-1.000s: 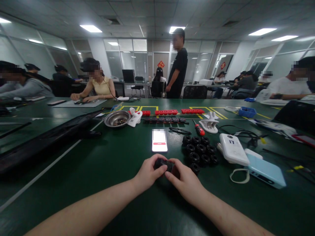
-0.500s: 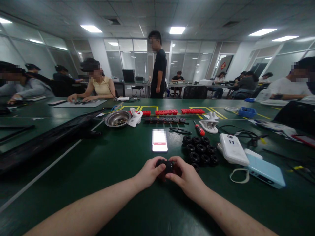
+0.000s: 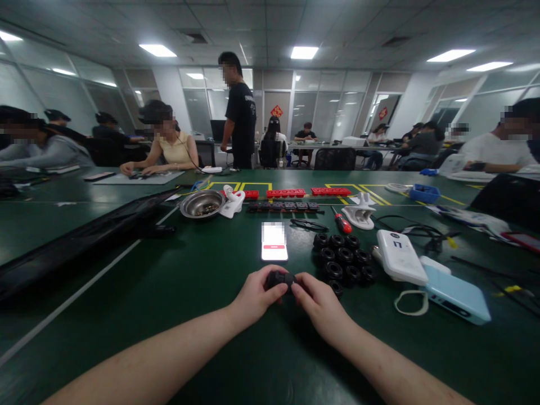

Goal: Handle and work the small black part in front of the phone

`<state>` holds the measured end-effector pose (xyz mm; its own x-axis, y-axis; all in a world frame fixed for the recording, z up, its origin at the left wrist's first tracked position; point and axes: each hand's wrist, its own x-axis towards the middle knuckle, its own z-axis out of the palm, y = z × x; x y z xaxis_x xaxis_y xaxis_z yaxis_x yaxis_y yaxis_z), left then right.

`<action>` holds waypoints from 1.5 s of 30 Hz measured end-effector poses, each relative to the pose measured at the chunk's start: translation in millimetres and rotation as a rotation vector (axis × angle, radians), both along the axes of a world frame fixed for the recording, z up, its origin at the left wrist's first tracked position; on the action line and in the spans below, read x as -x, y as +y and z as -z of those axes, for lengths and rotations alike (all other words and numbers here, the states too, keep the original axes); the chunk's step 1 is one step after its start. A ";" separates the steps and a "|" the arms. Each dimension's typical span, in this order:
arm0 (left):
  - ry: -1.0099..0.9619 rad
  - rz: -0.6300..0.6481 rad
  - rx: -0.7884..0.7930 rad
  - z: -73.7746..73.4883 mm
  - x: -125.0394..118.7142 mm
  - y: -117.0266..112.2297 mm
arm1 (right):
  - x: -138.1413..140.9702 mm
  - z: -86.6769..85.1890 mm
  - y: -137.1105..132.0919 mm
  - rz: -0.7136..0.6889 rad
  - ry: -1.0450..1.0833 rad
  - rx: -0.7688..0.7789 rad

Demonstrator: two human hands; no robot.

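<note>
Between my two hands, above the green table [image 3: 211, 349], is a small black cylindrical part [image 3: 279, 279]. My left hand [image 3: 256, 293] is wrapped round its left side, thumb along the near face. My right hand [image 3: 317, 299] pinches its right end with thumb and fingertips. The fingers cover much of the part, so its exact kind is unclear. Just beyond my hands lies a phone [image 3: 274, 252] with a lit screen. Several black ring-shaped parts [image 3: 334, 270] are grouped to the right of my right hand.
Farther back are a metal bowl [image 3: 202, 205] with small pieces, red trays [image 3: 286, 193], a black strip [image 3: 284, 207] and a red screwdriver [image 3: 343, 223]. A white device [image 3: 400, 256] and light-blue box [image 3: 458, 292] lie right. A long black object [image 3: 84, 239] stretches left. Other people sit beyond.
My right fingers have closed in on the right end of the black part, and the part has turned slightly. A standing person in the background has moved left.
</note>
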<state>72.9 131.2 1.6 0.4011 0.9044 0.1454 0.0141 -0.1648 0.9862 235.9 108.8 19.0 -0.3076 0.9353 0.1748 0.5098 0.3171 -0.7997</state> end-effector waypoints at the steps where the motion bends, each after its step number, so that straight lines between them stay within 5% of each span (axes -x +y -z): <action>1: -0.017 0.005 0.019 1.9 0.0 1.7 | 0.3 -0.6 -0.7 0.004 -0.007 -0.016; 12: 0.056 -0.045 -0.073 -4.0 0.0 -4.4 | -0.4 -4.9 -1.5 0.027 -0.077 -0.001; 19: -0.056 0.019 0.096 5.4 -0.9 3.8 | 0.2 -5.9 -3.4 0.018 -0.085 -0.028; 29: -0.022 -0.059 -0.029 -2.6 0.2 -2.8 | -0.1 -3.7 -2.8 -0.036 -0.076 0.042; 37: -0.077 -0.020 0.109 4.4 -1.9 1.6 | 1.3 -3.6 -4.4 0.009 -0.116 -0.029; 45: 0.007 -0.041 -0.015 -5.1 -0.6 -4.5 | -0.9 -3.2 -2.9 0.004 -0.133 0.001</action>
